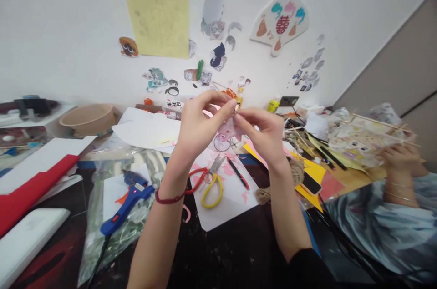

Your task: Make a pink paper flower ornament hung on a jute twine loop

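My left hand point(206, 118) and my right hand point(261, 132) meet above the table with their fingertips pinched together. Between them is a small pink craft piece point(228, 130), partly covered by the fingers; its exact kind I cannot make out. A thin dark ring point(222, 142) shows just under it; whether it is attached I cannot tell. Below lie scissors point(213, 177) with one red and one yellow handle, blades apart, on a white sheet point(218, 214) with pink scraps. A black and red pen point(239, 174) rests beside the scissors.
To the left a blue glue gun point(128, 207) lies on a clear plastic bag point(90, 239). Twine point(297, 173), a phone point(312, 183) and yellow card point(309, 198) are at the right. Another person's hands point(399, 159) hold a painted sheet point(358, 136) farther right. A wall with stickers stands behind.
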{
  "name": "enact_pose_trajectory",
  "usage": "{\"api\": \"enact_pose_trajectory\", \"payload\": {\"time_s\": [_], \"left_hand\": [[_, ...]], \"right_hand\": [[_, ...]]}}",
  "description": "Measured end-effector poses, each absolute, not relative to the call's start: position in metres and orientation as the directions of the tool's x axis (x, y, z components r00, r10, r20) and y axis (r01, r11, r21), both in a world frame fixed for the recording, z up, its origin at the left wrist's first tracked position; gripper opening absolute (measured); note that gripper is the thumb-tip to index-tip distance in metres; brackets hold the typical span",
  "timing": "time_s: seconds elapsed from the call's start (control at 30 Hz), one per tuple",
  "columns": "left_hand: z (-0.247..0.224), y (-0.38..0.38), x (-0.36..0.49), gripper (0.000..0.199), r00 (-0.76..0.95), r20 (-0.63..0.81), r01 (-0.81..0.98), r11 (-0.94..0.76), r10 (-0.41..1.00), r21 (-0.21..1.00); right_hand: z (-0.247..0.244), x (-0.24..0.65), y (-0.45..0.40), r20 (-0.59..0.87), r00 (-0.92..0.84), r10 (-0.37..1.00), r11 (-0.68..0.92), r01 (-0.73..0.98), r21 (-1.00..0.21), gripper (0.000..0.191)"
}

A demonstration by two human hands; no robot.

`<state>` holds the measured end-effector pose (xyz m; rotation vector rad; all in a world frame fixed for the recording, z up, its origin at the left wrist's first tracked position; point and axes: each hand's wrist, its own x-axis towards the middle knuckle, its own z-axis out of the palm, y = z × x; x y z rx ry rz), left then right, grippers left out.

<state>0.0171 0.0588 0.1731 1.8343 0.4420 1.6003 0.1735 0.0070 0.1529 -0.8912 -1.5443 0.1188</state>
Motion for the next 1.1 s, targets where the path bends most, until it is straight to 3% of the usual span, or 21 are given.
{"api": "enact_pose_trajectory", "payload": {"time_s": [0.1, 0.2, 0.3, 0.47, 0.83, 1.1], "left_hand": [[0.176, 0.056, 0.011, 0.014, 0.236, 0.76, -0.19, -0.739, 0.605, 0.647], [0.179, 0.052, 0.004, 0.011, 0.19, 0.778, -0.264, -0.732, 0.599, 0.628], [0.18, 0.053, 0.001, 0.009, 0.14, 0.783, -0.316, -0.722, 0.606, 0.615], [0.177, 0.058, 0.001, 0.006, 0.131, 0.792, -0.386, -0.705, 0.596, 0.595], [0.179, 0.059, -0.002, 0.008, 0.114, 0.787, -0.372, -0.709, 0.606, 0.599], [0.176, 0.065, -0.003, 0.009, 0.096, 0.798, -0.313, -0.743, 0.595, 0.592]], "right_hand": [[0.165, 0.168, -0.002, 0.871, -0.015, 0.492, 0.71, 0.586, -0.391, 0.01], [0.177, 0.162, -0.004, 0.894, -0.082, 0.44, 0.744, 0.592, -0.311, 0.009], [0.182, 0.161, 0.002, 0.859, -0.078, 0.506, 0.764, 0.502, -0.405, 0.006], [0.177, 0.165, 0.017, 0.752, -0.037, 0.659, 0.742, 0.195, -0.641, 0.008], [0.169, 0.167, 0.033, 0.698, -0.105, 0.709, 0.704, 0.04, -0.709, 0.009], [0.166, 0.172, 0.037, 0.641, -0.155, 0.752, 0.657, 0.095, -0.748, 0.011]]}}
